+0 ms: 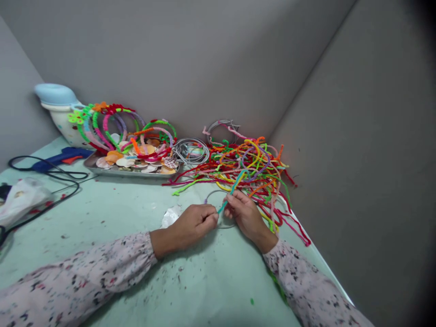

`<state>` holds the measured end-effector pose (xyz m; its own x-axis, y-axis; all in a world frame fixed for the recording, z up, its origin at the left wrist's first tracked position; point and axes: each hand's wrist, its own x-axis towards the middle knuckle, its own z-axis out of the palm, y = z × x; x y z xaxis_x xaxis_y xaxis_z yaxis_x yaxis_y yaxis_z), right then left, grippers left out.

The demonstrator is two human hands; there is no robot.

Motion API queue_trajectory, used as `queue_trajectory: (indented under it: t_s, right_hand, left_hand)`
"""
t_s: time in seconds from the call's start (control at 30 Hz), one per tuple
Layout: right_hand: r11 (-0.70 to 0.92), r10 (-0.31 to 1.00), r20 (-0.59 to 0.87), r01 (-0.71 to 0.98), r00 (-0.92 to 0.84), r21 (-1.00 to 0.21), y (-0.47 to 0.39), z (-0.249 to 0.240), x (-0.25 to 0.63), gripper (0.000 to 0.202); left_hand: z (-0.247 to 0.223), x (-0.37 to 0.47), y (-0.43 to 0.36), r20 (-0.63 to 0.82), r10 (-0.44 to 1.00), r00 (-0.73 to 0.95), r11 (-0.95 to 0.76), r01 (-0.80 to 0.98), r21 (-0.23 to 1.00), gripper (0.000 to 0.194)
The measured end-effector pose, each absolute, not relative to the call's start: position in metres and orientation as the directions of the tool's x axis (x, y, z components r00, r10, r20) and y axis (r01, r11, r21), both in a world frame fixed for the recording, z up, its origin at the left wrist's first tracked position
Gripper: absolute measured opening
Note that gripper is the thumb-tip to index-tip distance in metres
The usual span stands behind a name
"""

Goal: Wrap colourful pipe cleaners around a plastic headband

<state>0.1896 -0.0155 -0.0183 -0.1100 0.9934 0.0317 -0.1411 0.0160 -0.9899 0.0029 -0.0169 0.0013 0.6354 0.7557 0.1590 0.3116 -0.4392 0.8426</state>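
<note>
A turquoise pipe cleaner (237, 180) runs slantwise between my two hands. My left hand (195, 222) is closed round its lower end, knuckles up. Farther along it, my right hand (245, 214) pinches it between thumb and fingers, and its upper part sticks out toward the pile. Behind and partly under the hands lies a thin grey wire hoop (215, 192) with a small purple bit at its left side; the hands hide much of it. Just left of my left hand is a crumpled silvery-white scrap (170, 216).
A tangled heap of coloured pipe cleaners (252, 159) lies at the back right. Coiled grey wire hoops (191, 152) sit beside a metal tray (136, 174) of shells and wrapped headbands (108, 127). At left are a blue glue gun (61, 159), its black cord, a white bag (25, 200) and a pale-blue-lidded container (57, 97).
</note>
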Motion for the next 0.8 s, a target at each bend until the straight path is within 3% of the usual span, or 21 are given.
queue_trajectory:
  t_s: [0.2, 0.3, 0.8]
  right_hand:
    - [0.093, 0.994, 0.093, 0.009, -0.06, -0.996, -0.021, -0.012, 0.183, 0.026]
    - [0.12, 0.991, 0.116, 0.067, -0.069, -0.99, -0.023, -0.009, 0.181, 0.027]
    - [0.066, 0.997, 0.069, -0.08, -0.028, -0.995, -0.019, -0.02, 0.182, 0.021]
  left_hand:
    - [-0.002, 0.003, -0.008, 0.075, 0.794, 0.604, -0.169, 0.101, 0.98, 0.036]
    - [-0.006, 0.003, -0.003, 0.015, 0.779, 0.627, -0.081, 0.078, 0.994, 0.029]
    - [-0.011, 0.005, -0.001, -0.045, 0.73, 0.682, -0.04, 0.108, 0.993, 0.021]
